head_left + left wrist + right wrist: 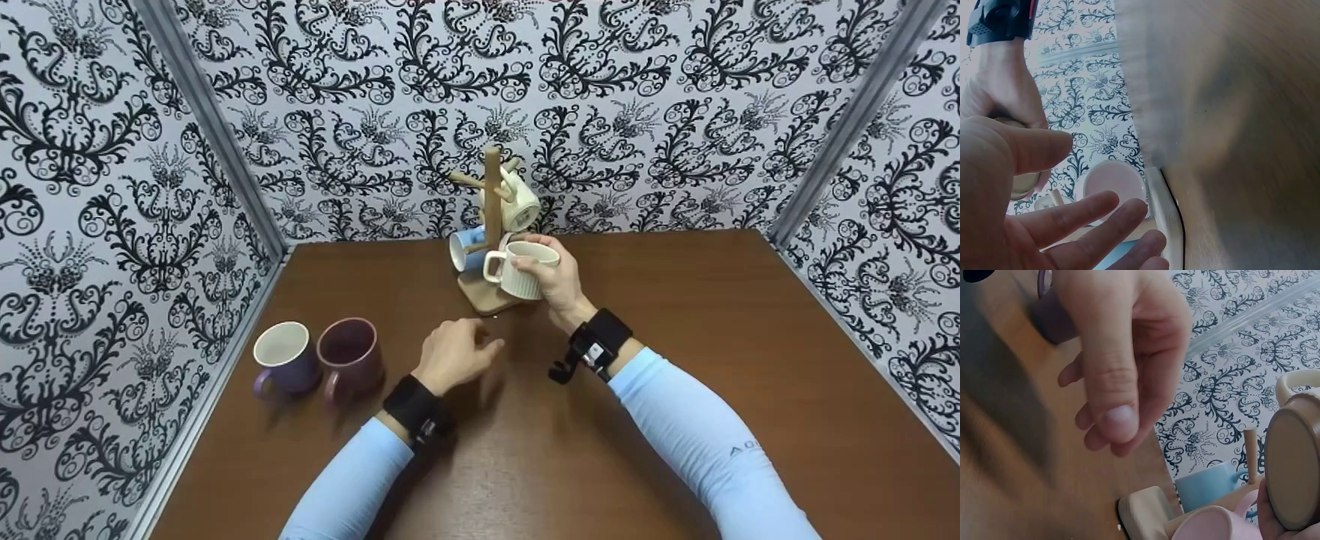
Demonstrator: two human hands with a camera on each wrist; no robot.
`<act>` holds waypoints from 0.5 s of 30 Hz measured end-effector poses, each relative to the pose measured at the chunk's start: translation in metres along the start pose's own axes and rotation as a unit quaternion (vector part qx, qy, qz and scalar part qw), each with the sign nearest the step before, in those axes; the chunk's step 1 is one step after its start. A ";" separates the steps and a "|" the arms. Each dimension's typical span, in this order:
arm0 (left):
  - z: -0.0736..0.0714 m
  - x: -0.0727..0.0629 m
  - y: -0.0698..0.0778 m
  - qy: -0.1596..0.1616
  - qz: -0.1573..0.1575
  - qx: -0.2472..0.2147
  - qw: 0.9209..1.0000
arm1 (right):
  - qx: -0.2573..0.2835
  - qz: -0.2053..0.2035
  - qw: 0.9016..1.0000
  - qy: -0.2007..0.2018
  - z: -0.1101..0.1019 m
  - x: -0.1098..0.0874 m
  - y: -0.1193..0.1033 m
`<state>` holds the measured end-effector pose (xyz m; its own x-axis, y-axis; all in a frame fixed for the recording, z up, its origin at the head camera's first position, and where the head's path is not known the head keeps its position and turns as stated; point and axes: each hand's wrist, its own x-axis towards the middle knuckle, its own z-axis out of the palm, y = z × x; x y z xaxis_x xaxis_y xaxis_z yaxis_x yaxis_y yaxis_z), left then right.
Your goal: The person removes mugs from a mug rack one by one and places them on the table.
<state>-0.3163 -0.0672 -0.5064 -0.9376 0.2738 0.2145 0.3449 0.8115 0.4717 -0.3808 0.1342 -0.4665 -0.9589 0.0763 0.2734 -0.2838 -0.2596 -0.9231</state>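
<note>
My right hand holds a white ribbed mug by its body, upright, with its handle pointing left, in front of a wooden mug tree. The right wrist view shows the underside of this ribbed mug. On the tree hang a cream mug at the upper right, a light blue mug at the lower left and a pink mug, mostly hidden in the head view. My left hand hovers in front of the tree's base, fingers loosely bent, holding nothing.
On the left of the brown table stand a purple mug with a white inside and a maroon mug, handles toward me. A patterned wall rises behind the table, with side panels left and right.
</note>
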 end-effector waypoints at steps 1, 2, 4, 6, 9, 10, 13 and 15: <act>0.000 0.000 0.000 0.002 0.000 -0.001 1.000 | -0.003 0.000 1.000 0.000 0.000 -0.001 0.000; 0.000 0.001 0.000 0.003 -0.001 -0.003 1.000 | -0.007 -0.002 1.000 -0.002 -0.001 -0.001 0.001; -0.001 0.000 0.000 0.008 -0.001 -0.013 1.000 | -0.009 -0.008 1.000 -0.009 -0.001 -0.002 0.003; -0.001 -0.001 0.000 0.011 0.000 -0.033 0.999 | -0.010 -0.016 1.000 -0.017 -0.002 -0.004 0.005; -0.001 -0.003 -0.002 0.005 -0.002 -0.071 0.997 | -0.008 -0.035 0.999 -0.034 -0.003 -0.007 0.011; -0.001 -0.004 -0.002 0.003 -0.004 -0.084 0.996 | -0.009 -0.040 0.998 -0.038 -0.003 -0.009 0.013; -0.002 -0.005 -0.004 0.005 -0.008 -0.113 0.994 | -0.010 -0.044 0.998 -0.048 -0.005 -0.013 0.017; -0.003 -0.005 -0.004 0.011 -0.010 -0.127 0.992 | -0.015 -0.040 0.998 -0.051 -0.005 -0.017 0.018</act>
<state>-0.3127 -0.0735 -0.5072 -0.9442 0.2445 0.2205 0.3287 0.6595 0.6761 -0.3701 0.1333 -0.4891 -0.9286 -0.0032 0.3710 -0.3605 -0.2284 -0.9044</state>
